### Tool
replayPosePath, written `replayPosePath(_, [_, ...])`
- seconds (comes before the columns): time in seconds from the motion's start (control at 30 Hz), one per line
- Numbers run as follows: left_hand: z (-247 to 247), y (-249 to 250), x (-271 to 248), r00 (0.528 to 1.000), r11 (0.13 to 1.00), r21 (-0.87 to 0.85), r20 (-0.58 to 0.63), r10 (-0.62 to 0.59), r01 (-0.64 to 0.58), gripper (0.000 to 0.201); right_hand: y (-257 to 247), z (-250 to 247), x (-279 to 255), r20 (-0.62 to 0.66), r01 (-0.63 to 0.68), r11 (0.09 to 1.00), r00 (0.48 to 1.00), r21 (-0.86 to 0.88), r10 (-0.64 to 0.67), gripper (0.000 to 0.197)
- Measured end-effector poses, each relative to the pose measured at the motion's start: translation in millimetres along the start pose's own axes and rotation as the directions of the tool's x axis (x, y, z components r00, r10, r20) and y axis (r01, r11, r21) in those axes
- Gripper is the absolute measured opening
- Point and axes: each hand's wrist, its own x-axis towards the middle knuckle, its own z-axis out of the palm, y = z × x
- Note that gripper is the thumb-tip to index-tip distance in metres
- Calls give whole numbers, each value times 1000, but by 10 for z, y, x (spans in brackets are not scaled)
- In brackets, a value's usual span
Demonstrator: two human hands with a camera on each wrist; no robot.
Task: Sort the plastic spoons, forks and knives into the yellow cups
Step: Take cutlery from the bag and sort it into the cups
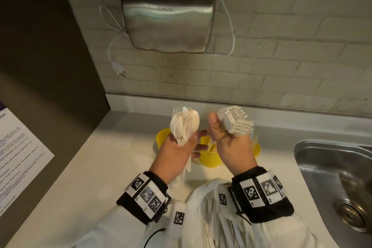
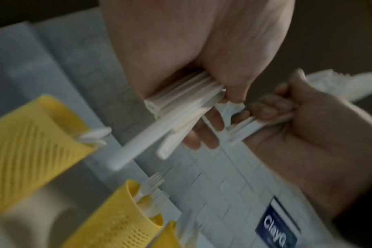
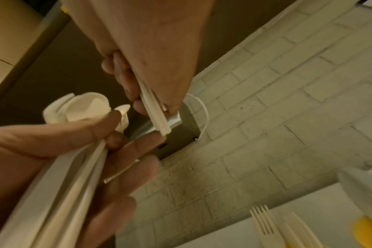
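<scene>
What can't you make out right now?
- Cup contents: head view, both hands cover the yellow cups.
- Left hand: its bundle may mix spoons with a fork; overlapped.
- Loose cutlery pile: head view, right wrist covers it.
- Left wrist view: blurred.

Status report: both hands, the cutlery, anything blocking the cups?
Left hand grips spoon bundle. Right hand grips fork bundle. Both raised over yellow cups, which they partly hide.
</scene>
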Motion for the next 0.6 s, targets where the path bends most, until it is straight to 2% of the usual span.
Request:
replayPosePath(0.13, [-22, 11, -43, 985, 974, 160, -42, 168, -160, 20, 61, -29, -30, -69, 15, 1000, 998, 26, -13, 43])
replayPosePath(0.23, [-49, 4, -69, 969, 945, 245, -61, 239, -217, 23, 71, -67, -52, -88, 0, 1000, 996, 24, 2, 51])
replayPosePath(0.3, [-74, 11, -73, 970, 941, 251, -32, 243, -227, 28, 26, -113, -43, -57, 9, 998, 998, 68, -5, 31])
replayPosePath(0.37, [-128, 12, -65, 979, 945, 256, 79, 188, -203, 26, 22, -216, 21, 0, -22, 999, 1000, 39, 22, 15])
replayPosePath(0.43, [-187, 22, -74, 962, 955, 233, 243, 128, -186, 23, 13, -364, 121, 89, -119, 993, 989, 7, 118, 19])
replayPosePath(0.5, [-204, 33, -106, 936, 959, 224, 341, 88, -172, 24, -47, -491, 208, 246, -218, 975, 944, -32, 219, 18])
replayPosePath(0.57, [-180, 45, -120, 925, 961, 228, 375, 60, -155, 21, -136, -537, 261, 392, -250, 963, 879, -105, 271, 10])
replayPosePath(0.6, [-168, 45, -119, 923, 960, 240, 382, 45, -146, 22, -181, -527, 274, 420, -238, 961, 865, -139, 274, 8])
